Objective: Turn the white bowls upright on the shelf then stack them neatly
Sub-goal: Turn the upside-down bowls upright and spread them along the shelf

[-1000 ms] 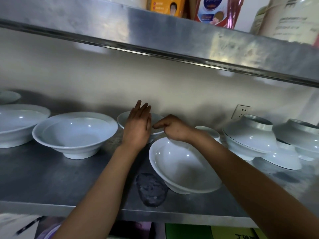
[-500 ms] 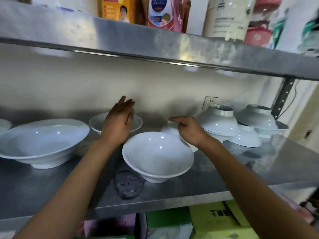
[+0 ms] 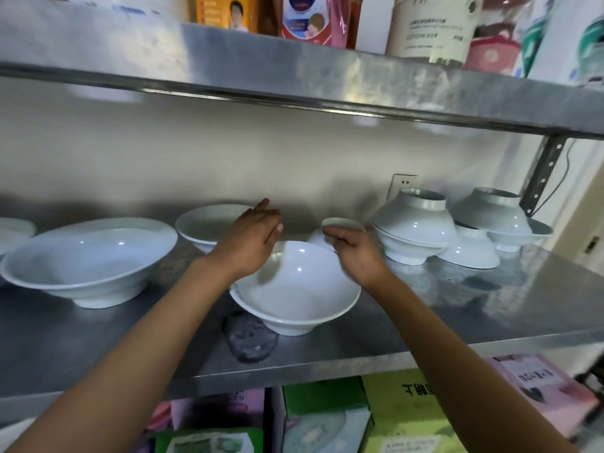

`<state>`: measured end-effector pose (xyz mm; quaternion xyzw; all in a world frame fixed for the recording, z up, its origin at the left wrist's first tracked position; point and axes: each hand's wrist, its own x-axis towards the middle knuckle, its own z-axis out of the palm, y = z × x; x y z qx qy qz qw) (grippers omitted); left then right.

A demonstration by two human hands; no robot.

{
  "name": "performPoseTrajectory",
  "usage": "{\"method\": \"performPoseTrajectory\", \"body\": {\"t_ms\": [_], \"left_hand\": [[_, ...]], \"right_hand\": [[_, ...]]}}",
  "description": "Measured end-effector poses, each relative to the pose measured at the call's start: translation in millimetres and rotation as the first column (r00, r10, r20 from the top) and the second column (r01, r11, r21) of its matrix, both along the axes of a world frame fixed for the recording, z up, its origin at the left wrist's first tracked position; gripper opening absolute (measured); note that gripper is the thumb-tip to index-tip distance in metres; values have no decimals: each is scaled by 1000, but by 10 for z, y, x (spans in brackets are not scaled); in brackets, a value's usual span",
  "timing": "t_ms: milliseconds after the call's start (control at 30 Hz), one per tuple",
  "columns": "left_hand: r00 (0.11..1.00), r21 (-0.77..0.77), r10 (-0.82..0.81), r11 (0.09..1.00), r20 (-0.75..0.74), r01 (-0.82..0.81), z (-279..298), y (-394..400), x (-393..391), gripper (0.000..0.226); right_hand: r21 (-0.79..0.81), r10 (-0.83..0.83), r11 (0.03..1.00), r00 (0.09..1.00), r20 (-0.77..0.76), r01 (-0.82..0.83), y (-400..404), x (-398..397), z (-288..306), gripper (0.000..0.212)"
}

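A white bowl (image 3: 297, 289) stands upright at the middle of the steel shelf (image 3: 457, 322). My left hand (image 3: 251, 243) hovers flat over its far left rim and holds nothing. Behind that bowl my right hand (image 3: 356, 253) grips a small white bowl (image 3: 341, 223), which is tilted with its round foot facing up. A large upright bowl (image 3: 88, 266) sits at the left, and a smaller upright one (image 3: 206, 223) is behind my left hand. At the right, two upside-down bowls (image 3: 415, 223) (image 3: 490, 214) rest on other bowls (image 3: 470, 253).
An upper steel shelf (image 3: 294, 80) carries boxes and a white tub close overhead. A wall socket (image 3: 403, 186) and a shelf bracket (image 3: 542, 174) are at the back right. A dark smear (image 3: 248, 338) marks the shelf front. Coloured boxes (image 3: 408, 416) sit below.
The middle bowl has gone from tilted to standing upright. My right hand left its rim and took hold of the small bowl behind it. My left hand shifted right over the middle bowl.
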<state>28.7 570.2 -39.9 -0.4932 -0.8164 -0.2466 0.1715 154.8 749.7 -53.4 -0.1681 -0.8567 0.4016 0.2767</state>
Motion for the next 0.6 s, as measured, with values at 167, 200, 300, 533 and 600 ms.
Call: {"method": "performPoseTrajectory", "body": {"t_ms": [167, 200, 300, 533, 600], "left_hand": [[1000, -51, 25, 998, 6, -24, 81, -124, -22, 27], [1000, -58, 25, 998, 1, -25, 111, -138, -9, 27], [999, -94, 17, 995, -51, -21, 213, -133, 46, 27], [996, -159, -65, 986, -56, 56, 428, 167, 231, 28], [996, -185, -86, 980, -33, 78, 481, 307, 310, 28]], "right_hand": [[-29, 74, 997, 997, -23, -75, -241, -69, -10, 42], [-24, 77, 997, 997, -18, -77, -270, -74, -12, 42], [49, 85, 995, 996, -7, -84, -289, -38, 20, 42], [204, -52, 978, 999, -9, 53, 9, 184, 82, 37], [226, -69, 972, 997, -22, 72, 85, 295, 83, 37]]}}
